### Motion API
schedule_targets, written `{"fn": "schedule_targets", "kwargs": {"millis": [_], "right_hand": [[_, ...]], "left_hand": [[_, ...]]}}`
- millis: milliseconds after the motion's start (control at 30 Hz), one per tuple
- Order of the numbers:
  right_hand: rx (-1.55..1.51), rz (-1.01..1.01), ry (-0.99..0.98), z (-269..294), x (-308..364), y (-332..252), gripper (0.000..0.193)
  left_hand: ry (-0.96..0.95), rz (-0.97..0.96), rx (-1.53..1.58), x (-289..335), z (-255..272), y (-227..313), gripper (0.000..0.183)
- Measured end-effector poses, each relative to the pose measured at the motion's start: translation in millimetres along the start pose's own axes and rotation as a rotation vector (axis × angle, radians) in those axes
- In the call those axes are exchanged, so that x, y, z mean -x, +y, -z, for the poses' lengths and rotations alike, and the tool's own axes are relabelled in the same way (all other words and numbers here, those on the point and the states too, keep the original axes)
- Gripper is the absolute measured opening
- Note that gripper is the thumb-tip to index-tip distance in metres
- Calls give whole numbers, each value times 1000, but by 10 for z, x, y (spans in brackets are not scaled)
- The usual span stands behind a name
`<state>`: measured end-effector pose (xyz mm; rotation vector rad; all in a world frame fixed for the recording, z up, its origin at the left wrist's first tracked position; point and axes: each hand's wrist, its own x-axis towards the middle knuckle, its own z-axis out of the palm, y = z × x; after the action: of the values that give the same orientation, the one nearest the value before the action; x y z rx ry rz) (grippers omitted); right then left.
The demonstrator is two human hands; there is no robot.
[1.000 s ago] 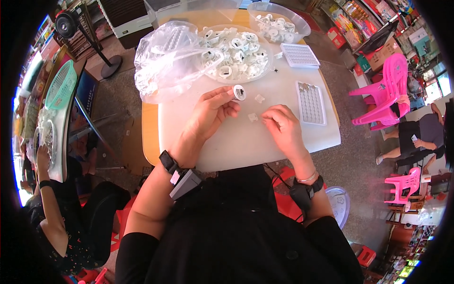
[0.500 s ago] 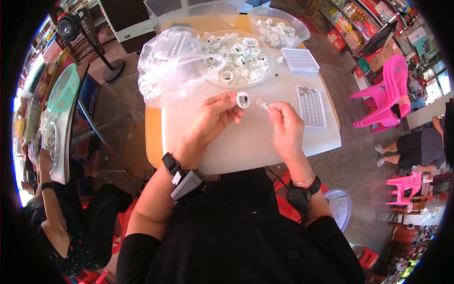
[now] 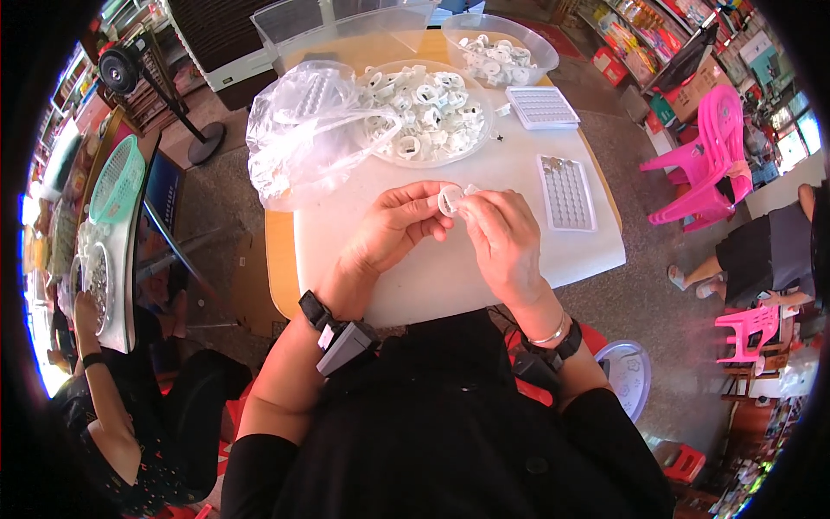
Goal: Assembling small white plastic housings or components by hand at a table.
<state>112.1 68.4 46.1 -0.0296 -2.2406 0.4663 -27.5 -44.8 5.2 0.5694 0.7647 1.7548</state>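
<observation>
White round part (image 3: 450, 201), held over the near half of a pale table (image 3: 441, 281); pinched at its left edge between thumb and fingers of the left hand (image 3: 391, 229); met at the right edge by bunched fingers of the right hand (image 3: 508, 238), apparently pinching a small translucent piece (image 3: 471, 189), mostly hidden at the tips; impossible to tell whether seated or merely touching. Judged to be at the fitting step, with piece brought to part; calling next, it seems, for a steady left pinch, careful lining-up and a light push from the right. Set out beyond, a clear bowl (image 3: 432, 163) of similar white parts, just beside a crumpled plastic bag (image 3: 298, 143); laid to the right, a white slotted tray (image 3: 571, 203), near but untouched.
</observation>
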Motion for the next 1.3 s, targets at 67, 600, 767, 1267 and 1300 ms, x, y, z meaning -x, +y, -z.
{"fn": "schedule_targets", "kwargs": {"millis": [67, 600, 767, 1267, 1300], "right_hand": [[23, 15, -2, -16, 21, 23, 21], [-573, -596, -86, 27, 68, 21, 22], [-389, -454, -16, -27, 81, 12, 20], [-550, -648, -5, -149, 168, 38, 21], [-576, -694, -37, -160, 175, 48, 21]], "left_hand": [[4, 6, -16, 2, -6, 2, 29], [-12, 82, -89, 22, -84, 17, 29], [128, -118, -279, -5, -68, -43, 25], [261, -118, -500, -18, -133, -109, 23], [263, -118, -501, -19, -137, -110, 23]]}}
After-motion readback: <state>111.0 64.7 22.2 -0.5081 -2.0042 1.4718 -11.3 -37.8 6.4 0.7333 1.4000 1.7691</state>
